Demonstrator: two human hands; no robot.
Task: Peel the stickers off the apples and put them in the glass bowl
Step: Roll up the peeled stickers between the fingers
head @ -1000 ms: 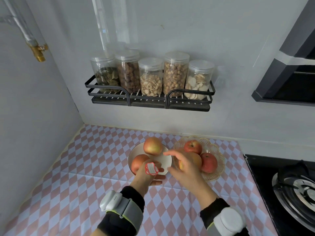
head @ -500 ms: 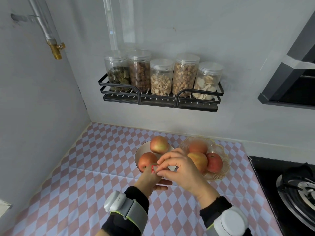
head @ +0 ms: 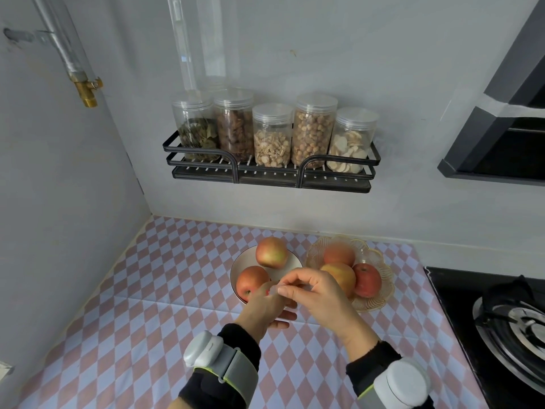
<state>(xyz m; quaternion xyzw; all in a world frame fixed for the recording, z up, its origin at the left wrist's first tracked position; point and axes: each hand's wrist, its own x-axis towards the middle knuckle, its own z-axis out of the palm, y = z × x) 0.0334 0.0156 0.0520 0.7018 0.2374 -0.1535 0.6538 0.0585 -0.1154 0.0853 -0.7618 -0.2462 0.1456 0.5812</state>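
Note:
A white bowl [head: 292, 261] holds two red-yellow apples, one at the back [head: 271, 252] and one in front [head: 250, 280]. To its right the ribbed glass bowl [head: 379, 302] holds three apples [head: 366, 279]. My left hand [head: 262, 309] reaches flat toward the white bowl, fingers stretched and nothing gripped. My right hand [head: 320, 293] lies over its fingertips and pinches a small red-edged sticker [head: 267, 292] stuck there. Most of the sticker is hidden by the fingers.
The counter has a pink and white diamond cloth [head: 165, 290]. A black gas hob [head: 507, 323] lies at the right. Above, a black wall rack [head: 265, 175] carries several clear jars of dried food. A wall closes the left side.
My right hand has come from the glass bowl over to my left hand and closed its fingertips on the sticker, which showed openly on the left hand before. The view tilted up a little.

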